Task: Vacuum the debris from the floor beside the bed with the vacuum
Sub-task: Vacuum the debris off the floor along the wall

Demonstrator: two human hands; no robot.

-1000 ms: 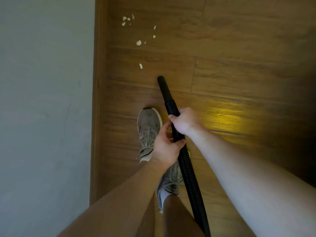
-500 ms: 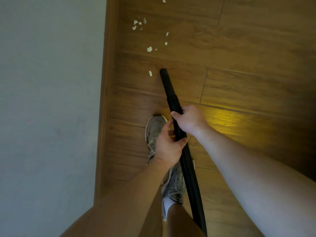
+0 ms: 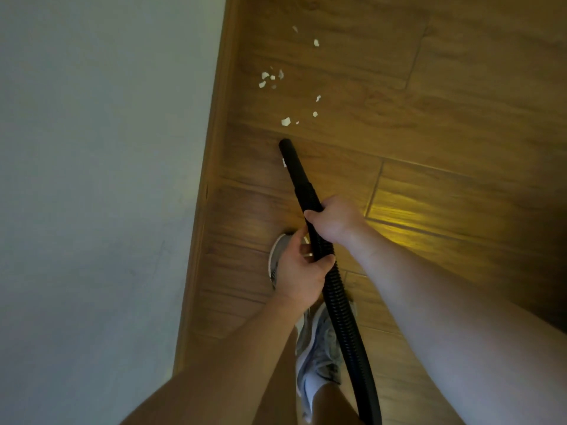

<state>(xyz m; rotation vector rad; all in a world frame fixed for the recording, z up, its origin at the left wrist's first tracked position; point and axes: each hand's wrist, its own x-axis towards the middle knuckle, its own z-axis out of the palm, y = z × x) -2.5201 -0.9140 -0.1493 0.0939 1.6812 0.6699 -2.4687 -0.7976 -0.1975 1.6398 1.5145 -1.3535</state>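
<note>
Two-handed grip on hose [image 3: 340, 305]: right hand [image 3: 333, 220] forward, left hand [image 3: 299, 271] behind, both curled round it. Axis 5 to 11 o'clock. Debris [image 3: 286, 121] on floor [image 3: 429, 133] at 12, just beyond nozzle [image 3: 294, 167].

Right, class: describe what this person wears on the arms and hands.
Nothing that shows. The left hand and right hand are ungloved, with no ring or watch visible. The left forearm and right forearm are bare, with no sleeve reaching into view.
</note>
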